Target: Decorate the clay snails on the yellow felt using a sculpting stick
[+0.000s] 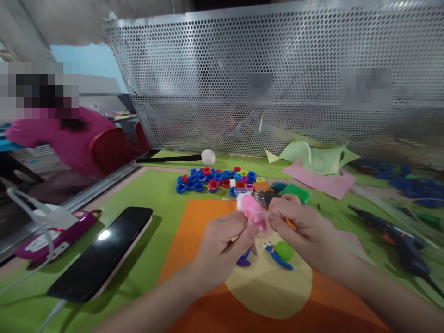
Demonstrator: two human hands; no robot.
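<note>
Between my hands is a small clear plastic bag of soft pink clay (250, 205). My left hand (222, 243) pinches it from the left, thumb and fingers closed. My right hand (301, 224) grips the bag's right side with bent fingers. Beneath them, a cream paper circle (270, 296) lies on an orange sheet (197, 217). On the circle rests a blue snail figure (279, 260) with googly eyes and a round green shell (284, 250). A blue-purple piece (243, 260) sits below my left hand, partly hidden by it.
Bottle caps (218, 177), mostly blue and red, cluster behind. A black phone (104, 254) and purple power strip (62, 233) lie left; a glue gun (398, 240) lies right. Pink paper (319, 179) is at back. A perforated metal panel (225, 60) closes the far side. A person in pink (69, 138) sits left.
</note>
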